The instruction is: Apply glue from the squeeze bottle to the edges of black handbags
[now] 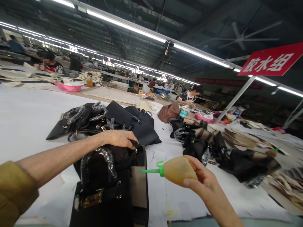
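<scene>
The left hand [120, 138] clamps the top edge of a black handbag [106, 189] lying on the white table [23, 119]. The right hand [201, 179] grasps a yellowish squeeze bottle [176, 170] (green nozzle aimed bagward, well apart). Closing that gap would call for a steady tip.

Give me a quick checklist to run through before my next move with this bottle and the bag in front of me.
1. Grip on the squeeze bottle: ok, the right hand is wrapped round its body.
2. Green nozzle tip open: cannot tell. It points left, toward the bag.
3. Black handbag held: ok, the left hand has its fingers curled over the top edge.
4. Nozzle at the bag: not ok, it is in the air, apart from the bag.
5. Plastic wrap on the handle: ok, in place.
6. Pile of black bags behind kept apart: cannot tell, it lies close to the left hand.
</scene>
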The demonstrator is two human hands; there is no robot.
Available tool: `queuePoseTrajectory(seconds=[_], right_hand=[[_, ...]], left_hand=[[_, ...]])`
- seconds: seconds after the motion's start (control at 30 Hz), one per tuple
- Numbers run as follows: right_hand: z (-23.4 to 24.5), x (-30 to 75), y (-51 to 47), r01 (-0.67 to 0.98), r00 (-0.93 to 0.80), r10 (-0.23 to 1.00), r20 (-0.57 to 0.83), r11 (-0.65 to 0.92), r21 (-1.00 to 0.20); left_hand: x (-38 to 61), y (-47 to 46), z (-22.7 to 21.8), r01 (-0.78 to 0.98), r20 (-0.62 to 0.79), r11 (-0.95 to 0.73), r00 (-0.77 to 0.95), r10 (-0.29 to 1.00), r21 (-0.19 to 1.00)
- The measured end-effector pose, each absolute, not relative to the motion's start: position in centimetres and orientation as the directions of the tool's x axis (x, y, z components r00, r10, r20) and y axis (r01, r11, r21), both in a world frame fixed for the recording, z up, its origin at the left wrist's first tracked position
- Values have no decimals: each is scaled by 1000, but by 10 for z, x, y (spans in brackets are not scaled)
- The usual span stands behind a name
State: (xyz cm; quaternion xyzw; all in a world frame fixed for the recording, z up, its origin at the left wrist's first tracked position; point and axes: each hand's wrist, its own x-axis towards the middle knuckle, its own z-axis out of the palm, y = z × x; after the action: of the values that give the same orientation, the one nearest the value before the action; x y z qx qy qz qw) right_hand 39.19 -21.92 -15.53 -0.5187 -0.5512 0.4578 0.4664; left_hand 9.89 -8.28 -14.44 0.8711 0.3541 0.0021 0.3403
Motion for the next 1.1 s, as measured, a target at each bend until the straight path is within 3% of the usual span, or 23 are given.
queuePoseTrajectory(seconds=[0.5,0.67,1.1], right_hand=[[-146,404,-203,311,77,991,109,80,-947],[-137,396,-201,392,148,972,184,113,-913],[-142,392,-203,573,45,981,191,131,-809]], left_hand=[[105,-72,-146,599,-288,-466,763,578,651],[105,-68,-145,630,-373,-383,740,560,676],[112,-58,-155,607,-428,-343,771,472,717]])
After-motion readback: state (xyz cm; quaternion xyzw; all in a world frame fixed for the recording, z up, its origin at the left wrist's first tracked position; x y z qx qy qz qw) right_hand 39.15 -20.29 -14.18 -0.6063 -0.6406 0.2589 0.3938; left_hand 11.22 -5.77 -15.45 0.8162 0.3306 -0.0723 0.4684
